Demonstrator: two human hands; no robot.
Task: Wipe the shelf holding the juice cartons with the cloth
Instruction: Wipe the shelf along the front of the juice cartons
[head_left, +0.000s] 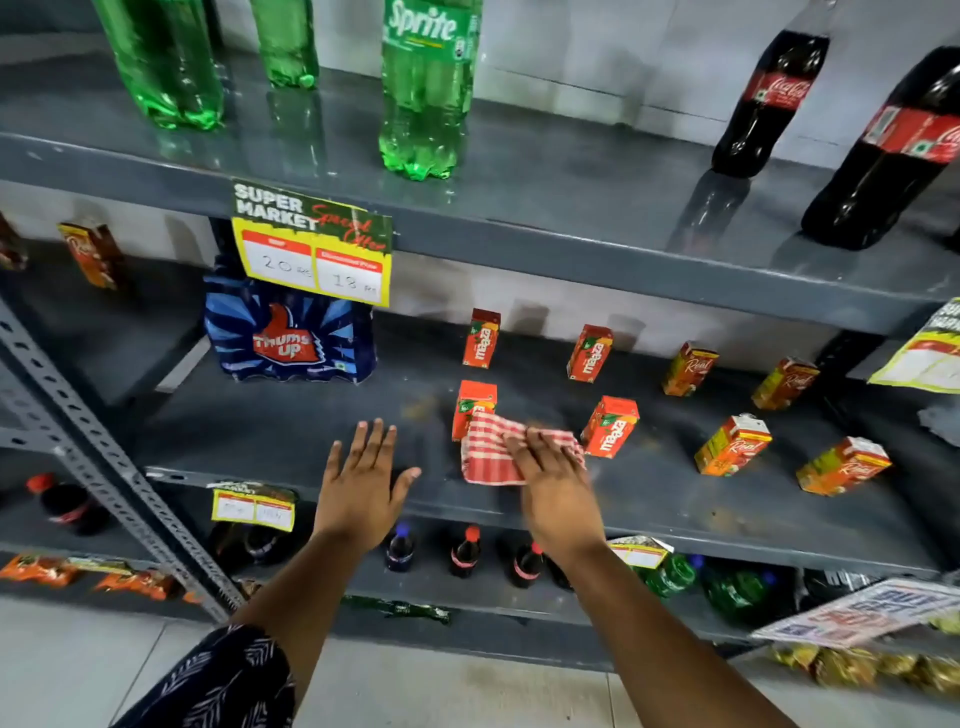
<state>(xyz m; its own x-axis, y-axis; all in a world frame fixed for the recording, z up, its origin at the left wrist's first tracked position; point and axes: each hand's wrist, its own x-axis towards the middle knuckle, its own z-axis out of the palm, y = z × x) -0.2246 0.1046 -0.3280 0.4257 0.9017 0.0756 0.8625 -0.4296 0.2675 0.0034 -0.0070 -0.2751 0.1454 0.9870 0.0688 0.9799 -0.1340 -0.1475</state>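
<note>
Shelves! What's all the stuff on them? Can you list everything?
Sprite bottles: three, green, top shelf left.
Cola bottles: two, dark with red labels, top shelf right.
Maaza cartons: four, red-orange, middle shelf.
Real cartons: four, orange, middle shelf right.
Thums Up pack: one, blue, middle shelf left.
Offer sign: one, yellow and green, top shelf edge.
Small bottles: several, dark, bottom shelf.
Cloth: one, red-white checked, middle shelf.
Left hand: open, flat near shelf edge.
Right hand: pressing on cloth.

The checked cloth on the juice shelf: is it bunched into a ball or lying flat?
Flat. The cloth lies spread on the shelf under the right hand, its edges showing beyond the fingers.
</note>
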